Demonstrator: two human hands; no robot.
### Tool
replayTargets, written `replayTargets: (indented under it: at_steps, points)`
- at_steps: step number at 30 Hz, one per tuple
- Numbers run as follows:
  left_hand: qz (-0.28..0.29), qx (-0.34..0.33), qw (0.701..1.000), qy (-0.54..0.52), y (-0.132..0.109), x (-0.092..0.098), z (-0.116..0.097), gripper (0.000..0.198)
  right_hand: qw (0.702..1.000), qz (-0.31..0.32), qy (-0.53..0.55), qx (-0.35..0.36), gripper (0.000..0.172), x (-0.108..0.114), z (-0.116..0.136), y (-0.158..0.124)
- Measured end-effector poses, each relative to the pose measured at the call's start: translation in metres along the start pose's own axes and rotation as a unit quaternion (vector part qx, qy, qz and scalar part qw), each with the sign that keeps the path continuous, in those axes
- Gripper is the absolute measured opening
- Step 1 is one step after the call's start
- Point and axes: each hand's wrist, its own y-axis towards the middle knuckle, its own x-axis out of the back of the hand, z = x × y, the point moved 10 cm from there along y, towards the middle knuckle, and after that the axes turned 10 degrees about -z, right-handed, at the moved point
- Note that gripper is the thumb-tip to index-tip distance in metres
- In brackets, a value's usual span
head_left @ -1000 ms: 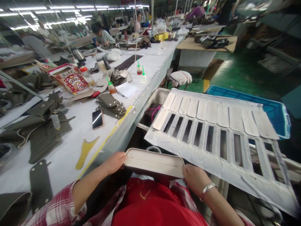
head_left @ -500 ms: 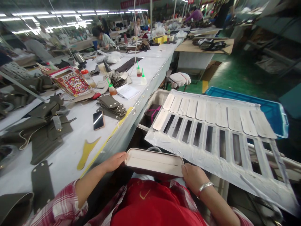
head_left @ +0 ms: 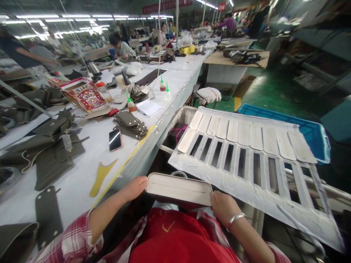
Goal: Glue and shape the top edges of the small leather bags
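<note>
Between my hands, low in front of my red apron [head_left: 175, 237], is a bag body [head_left: 178, 190]. Its long cream base panel with rounded corners faces up, a thin dark line runs along the middle, and the sides below look dark red. My left hand [head_left: 136, 188] grips its left end, fingers mostly hidden underneath. At the opposite end, my right hand [head_left: 223, 206] is closed on the corner, thumb near the rim. Just beyond lies a white slotted rack [head_left: 203, 166] with a row of loose cream panels [head_left: 244, 132] along its far side.
The white worktable [head_left: 79, 160] on my left carries a phone [head_left: 115, 140], a yellow template [head_left: 101, 178], stacked olive pieces [head_left: 130, 124] and green-tipped bottles [head_left: 131, 105]. A blue crate [head_left: 312, 135] stands behind the rack. Other people work farther back.
My view has shifted slightly. Both hands keep hold of the bag body in nearly the same place. At far left, another person's outstretched arm shows more clearly.
</note>
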Motion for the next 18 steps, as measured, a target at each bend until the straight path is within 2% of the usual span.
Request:
replayTargets:
  at_steps: [8,13,18]
  points:
    - [-0.019,-0.010,0.998,0.066,-0.007,0.006,-0.010,0.025,1.000,0.024,0.004,-0.003,0.029,-0.009,0.000,-0.001]
    - [-0.035,0.022,0.997,0.068,-0.008,0.010,-0.011,0.019,1.000,0.014,0.016,-0.020,0.033,-0.008,-0.004,-0.001]
    - [0.031,0.103,0.994,-0.013,-0.006,-0.004,0.005,0.020,1.000,0.025,0.005,-0.009,0.032,-0.007,-0.003,-0.001]
